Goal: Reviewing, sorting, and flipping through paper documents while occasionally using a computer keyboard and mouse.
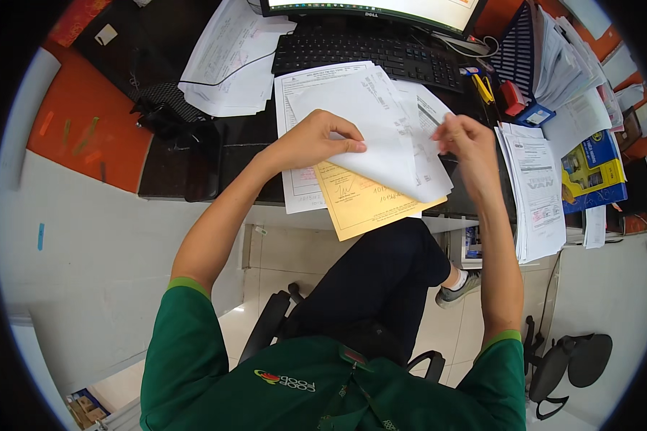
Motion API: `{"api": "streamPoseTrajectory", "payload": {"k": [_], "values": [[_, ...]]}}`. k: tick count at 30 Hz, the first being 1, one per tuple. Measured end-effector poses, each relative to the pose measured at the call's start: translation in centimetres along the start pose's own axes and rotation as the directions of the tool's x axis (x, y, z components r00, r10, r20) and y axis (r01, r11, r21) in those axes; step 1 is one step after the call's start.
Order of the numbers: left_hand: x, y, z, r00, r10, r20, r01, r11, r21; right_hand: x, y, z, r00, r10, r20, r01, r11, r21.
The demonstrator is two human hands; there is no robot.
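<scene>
My left hand [323,139] pinches the left edge of some white sheets [380,134] between thumb and fingers. Their near left corner is folded up. Beneath them shows a yellow form [350,207] with print, red marks and handwriting, its near edge jutting past the desk. Another printed form [301,196] lies under it on the left. My right hand [463,143] hovers by the right edge of the papers with its fingers curled. It is blurred, and whether it touches or holds a sheet is unclear.
A black keyboard [366,56] and a Dell monitor [374,8] stand beyond the papers. More sheets [237,59] lie at left. On the right are a paper stack [534,188], a yellow cutter [482,88], a red stapler-like item [512,98], a blue file rack [517,48] and a blue-yellow box [593,172].
</scene>
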State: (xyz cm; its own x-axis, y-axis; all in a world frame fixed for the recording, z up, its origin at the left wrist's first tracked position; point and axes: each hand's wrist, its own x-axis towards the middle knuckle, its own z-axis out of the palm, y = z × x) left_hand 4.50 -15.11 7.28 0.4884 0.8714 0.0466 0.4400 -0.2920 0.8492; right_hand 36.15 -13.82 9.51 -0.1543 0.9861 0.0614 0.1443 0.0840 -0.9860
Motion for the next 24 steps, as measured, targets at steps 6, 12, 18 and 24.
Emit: {"api": "streamPoseTrajectory", "payload": {"k": [6,12,18,24], "values": [[1.2,-0.8,-0.5,0.970,-0.023,-0.241,-0.031,0.975,-0.218,0.2,4.5,-7.3,0.776,-0.620,-0.116,0.168,0.381,-0.909],[5.0,-0.8,-3.0,0.977,-0.042,-0.207,-0.061,0.882,-0.466,0.1,7.4,-8.0,0.846,-0.521,-0.114,0.127,0.404,-0.906],[6.9,-1.7,-3.4,0.998,-0.065,0.024,0.068,0.853,-0.518,1.2,7.0,-7.9,0.861,-0.502,-0.084,0.145,0.400,-0.905],[5.5,-2.9,-3.2,0.991,0.046,0.129,0.026,0.864,-0.502,3.0,6.7,-8.1,0.884,-0.462,-0.076,0.155,0.442,-0.883]]}}
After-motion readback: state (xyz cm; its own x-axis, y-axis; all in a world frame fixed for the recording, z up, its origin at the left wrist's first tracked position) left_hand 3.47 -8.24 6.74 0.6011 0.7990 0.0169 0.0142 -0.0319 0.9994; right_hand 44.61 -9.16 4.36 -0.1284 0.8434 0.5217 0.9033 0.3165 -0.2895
